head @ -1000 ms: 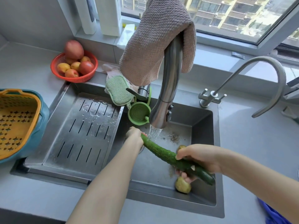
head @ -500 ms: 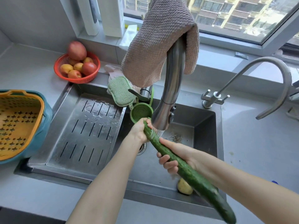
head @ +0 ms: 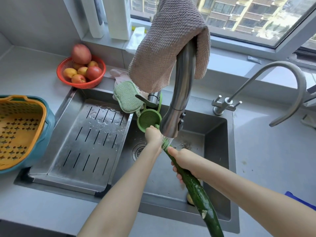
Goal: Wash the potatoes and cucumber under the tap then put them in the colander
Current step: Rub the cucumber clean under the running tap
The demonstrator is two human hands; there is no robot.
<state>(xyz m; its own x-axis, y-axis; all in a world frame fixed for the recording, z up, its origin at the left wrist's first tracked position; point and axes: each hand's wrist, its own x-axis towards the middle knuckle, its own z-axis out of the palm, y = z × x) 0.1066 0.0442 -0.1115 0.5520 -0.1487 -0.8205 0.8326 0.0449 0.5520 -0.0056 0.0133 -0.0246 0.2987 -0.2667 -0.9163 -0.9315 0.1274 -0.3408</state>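
Observation:
A long dark green cucumber (head: 200,194) slants over the sink, its far end under water running from the steel tap (head: 177,106). My left hand (head: 153,135) grips that far end right below the spout. Closed around the cucumber's middle is my right hand (head: 184,162). The near end sticks out past the sink's front edge. One potato (head: 190,199) lies on the sink floor, mostly hidden behind the cucumber. The yellow colander (head: 18,127) sits in a teal bowl on the counter at far left, with nothing in it.
A slotted steel draining tray (head: 82,144) fills the sink's left half. A red basket of fruit (head: 80,72) stands behind it. A green sponge (head: 127,96), a small green strainer (head: 148,119), a brown cloth (head: 169,47) over the tap, and a second thin tap (head: 266,89) at right.
My right hand has slid up the cucumber toward the spout. The cucumber has swung steeper, its near end now reaching past the sink's front edge. My left hand rose closer under the tap.

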